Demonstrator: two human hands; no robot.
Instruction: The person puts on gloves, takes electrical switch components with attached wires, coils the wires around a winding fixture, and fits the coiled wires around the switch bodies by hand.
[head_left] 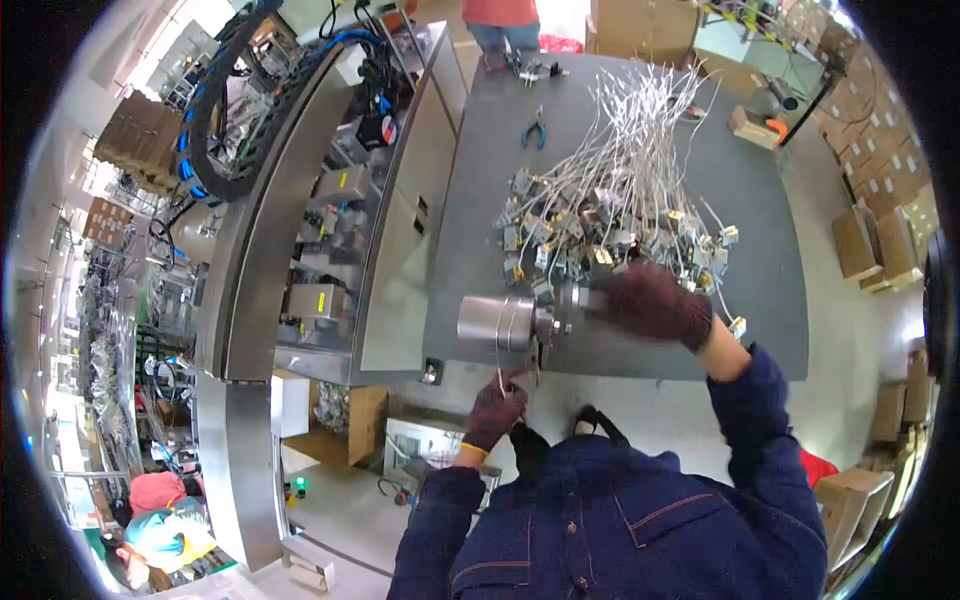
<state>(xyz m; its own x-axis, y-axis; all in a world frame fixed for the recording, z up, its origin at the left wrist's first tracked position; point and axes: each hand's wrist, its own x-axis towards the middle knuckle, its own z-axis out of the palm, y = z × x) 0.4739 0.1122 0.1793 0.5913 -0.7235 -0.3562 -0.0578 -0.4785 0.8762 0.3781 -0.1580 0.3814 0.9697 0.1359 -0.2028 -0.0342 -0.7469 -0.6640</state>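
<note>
A shiny metal cylinder [497, 321] with a fitting on its right side lies at the table's front edge. Below it, my left hand [497, 408], in a dark red glove, is closed around a thin white wire [502, 380] that hangs beside the cylinder. My right hand [655, 306], also gloved, is over the table to the right of the cylinder's fitting. Its fingers are blurred, and whether they grip anything is unclear. Just beyond my right hand lies a heap of small metal parts [570, 235] with long white wires [640, 130].
The dark table [750, 260] also bears blue-handled pliers [534, 130] and a clamp-like tool [537, 72]. A metal machine cabinet [405, 270] flanks it on the left. A person [500, 25] stands at the far edge. Cardboard boxes [865, 240] stand on the right.
</note>
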